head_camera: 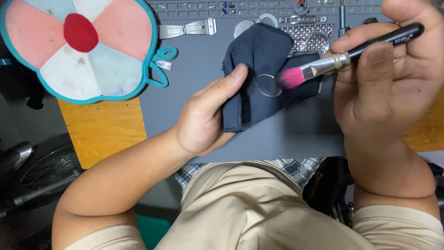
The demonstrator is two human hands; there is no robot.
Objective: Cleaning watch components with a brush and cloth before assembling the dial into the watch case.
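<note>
Two hands | left (203, 121) grips dark cloth (259, 69) | right (379, 74) grips pink-bristled brush (333, 60) | metal strap (187, 28) beyond

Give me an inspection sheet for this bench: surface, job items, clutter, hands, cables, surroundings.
Surface: grey work mat on a yellow wooden tabletop.
Job's things: dark cloth with a clear round disc lying on it; pink-bristled brush, bristles at the disc's edge.
Clutter: metal watch band pieces, metal mesh strap, small parts along the mat's top edge, round pink, white and teal pad.
Grippers: left hand grips the cloth; right hand grips the brush handle.
Cables: nothing seen.
Surroundings: a wheel beside the table, beige trousers below.
</note>
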